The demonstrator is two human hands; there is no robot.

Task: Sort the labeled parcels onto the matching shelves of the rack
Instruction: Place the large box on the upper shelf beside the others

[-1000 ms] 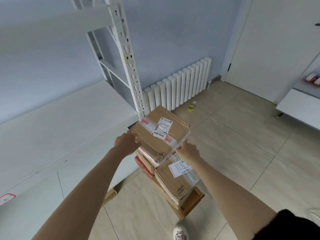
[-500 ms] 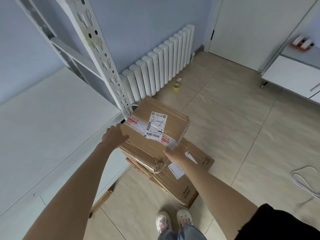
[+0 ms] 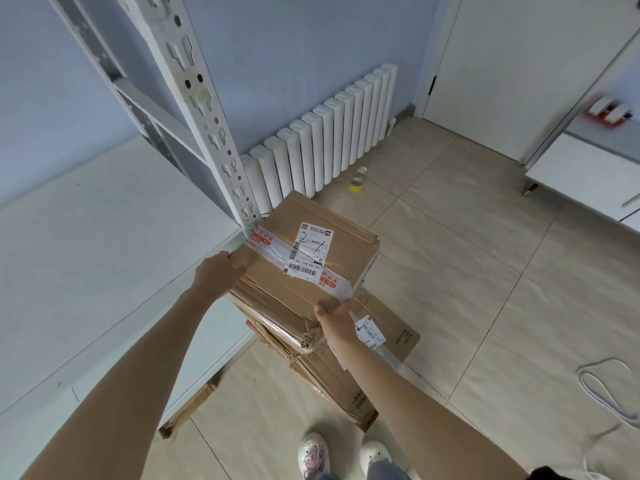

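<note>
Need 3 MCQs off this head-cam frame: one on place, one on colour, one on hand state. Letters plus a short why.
1. Where is the roll of tape?
A. on the rack shelf
B. on the floor near the radiator
C. on the top parcel

2. What colour is the roll of tape?
A. yellow
B. blue
C. black

3. How is the top parcel held?
A. by the left hand only
B. by neither hand
C. by both hands at opposite edges

Answers:
1 B: it lies on the tiles just in front of the radiator.
2 A: its ring shows yellow against the beige floor.
3 C: the left hand grips the left edge and the right hand the near right corner.
</note>
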